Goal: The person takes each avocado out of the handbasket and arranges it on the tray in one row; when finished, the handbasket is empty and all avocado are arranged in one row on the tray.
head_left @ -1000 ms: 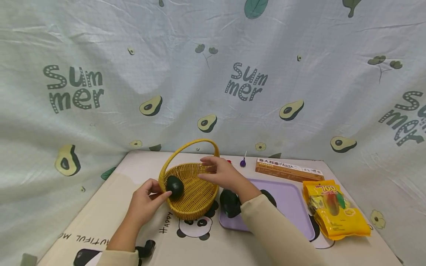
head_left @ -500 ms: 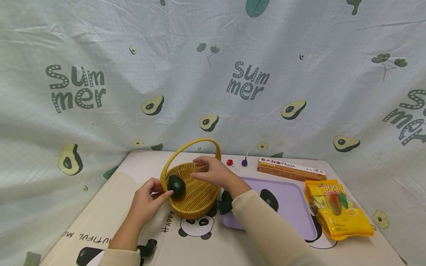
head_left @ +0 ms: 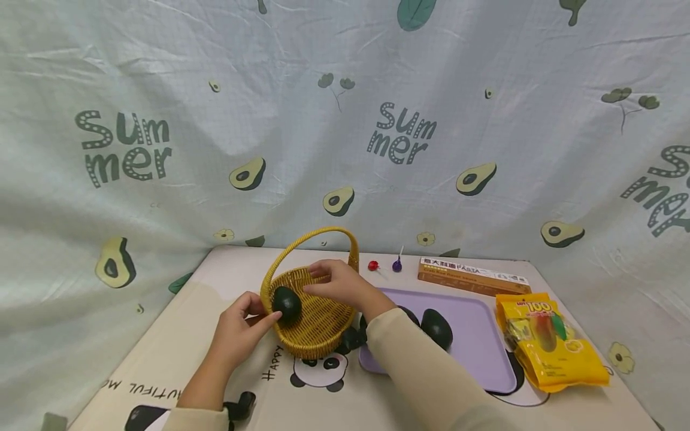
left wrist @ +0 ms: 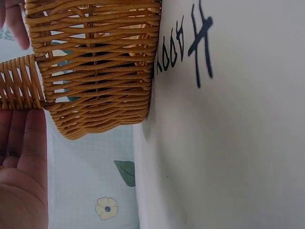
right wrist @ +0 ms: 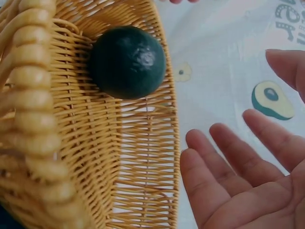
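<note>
A yellow wicker basket [head_left: 318,341] with a tall arched handle stands on the table, a dark green avocado [head_left: 287,305] inside against its left wall. At that side, my left hand [head_left: 237,329] grips the basket where the handle joins the rim, thumb in front near the avocado. The left wrist view shows its fingers [left wrist: 33,138] at the foot of the handle. Over the far right part of the basket is my right hand [head_left: 345,287], holding nothing. Seen in the right wrist view, its fingers [right wrist: 202,176] are spread beside the basket rim, apart from the avocado [right wrist: 128,62].
Right of the basket lies a lilac tray [head_left: 477,347] bearing dark avocados [head_left: 436,328], partly hidden by the right sleeve. Behind it are a red lollipop [head_left: 373,265], a purple lollipop [head_left: 397,264] and a pasta box [head_left: 474,276]. A yellow candy bag [head_left: 555,347] lies at the far right.
My right hand has shifted left over the basket, uncovering the red lollipop and more of the tray's right-hand avocado. The left hand keeps its grip, and the avocado stays in the basket.
</note>
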Available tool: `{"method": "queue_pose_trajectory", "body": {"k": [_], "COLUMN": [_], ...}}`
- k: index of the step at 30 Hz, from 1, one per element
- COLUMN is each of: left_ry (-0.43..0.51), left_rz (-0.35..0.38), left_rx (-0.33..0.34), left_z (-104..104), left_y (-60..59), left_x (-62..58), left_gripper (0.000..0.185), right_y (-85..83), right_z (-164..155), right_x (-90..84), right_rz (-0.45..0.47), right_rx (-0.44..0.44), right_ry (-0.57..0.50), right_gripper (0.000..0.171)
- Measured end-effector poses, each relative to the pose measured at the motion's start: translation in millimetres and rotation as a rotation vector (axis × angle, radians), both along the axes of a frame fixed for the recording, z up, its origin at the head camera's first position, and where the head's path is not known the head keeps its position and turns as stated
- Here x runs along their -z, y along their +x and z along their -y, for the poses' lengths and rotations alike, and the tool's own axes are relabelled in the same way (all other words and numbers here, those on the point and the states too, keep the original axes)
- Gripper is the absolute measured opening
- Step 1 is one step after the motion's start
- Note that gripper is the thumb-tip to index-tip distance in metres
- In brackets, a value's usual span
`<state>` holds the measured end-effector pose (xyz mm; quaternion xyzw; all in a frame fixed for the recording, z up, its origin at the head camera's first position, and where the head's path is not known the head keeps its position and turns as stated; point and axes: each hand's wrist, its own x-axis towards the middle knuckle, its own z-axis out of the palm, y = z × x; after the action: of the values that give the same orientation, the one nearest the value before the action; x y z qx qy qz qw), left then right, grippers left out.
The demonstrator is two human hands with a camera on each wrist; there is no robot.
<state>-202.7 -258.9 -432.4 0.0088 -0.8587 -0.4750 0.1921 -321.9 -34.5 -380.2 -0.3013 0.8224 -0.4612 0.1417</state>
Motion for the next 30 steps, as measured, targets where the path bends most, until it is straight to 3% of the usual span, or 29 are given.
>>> {"method": "queue_pose_trajectory", "body": {"k": [17, 30], "left_ry": [0.004, -0.002], "left_rz": [0.004, -0.01], "left_rx": [0.014, 0.019], "left_z": [1, 1], "left_y": [1.4, -1.3], "left_x": [0.1, 0.5], "left_gripper": [0.028, 0.029], "right_y": [-6.2, -11.1], "right_z": [27, 32], "right_x": [16.1, 5.5], "right_rz": [0.012, 0.051], "right_rx": [-0.003, -0.021], "right_ry": [-0.023, 0.026], "right_gripper": [0.049, 0.046]}}
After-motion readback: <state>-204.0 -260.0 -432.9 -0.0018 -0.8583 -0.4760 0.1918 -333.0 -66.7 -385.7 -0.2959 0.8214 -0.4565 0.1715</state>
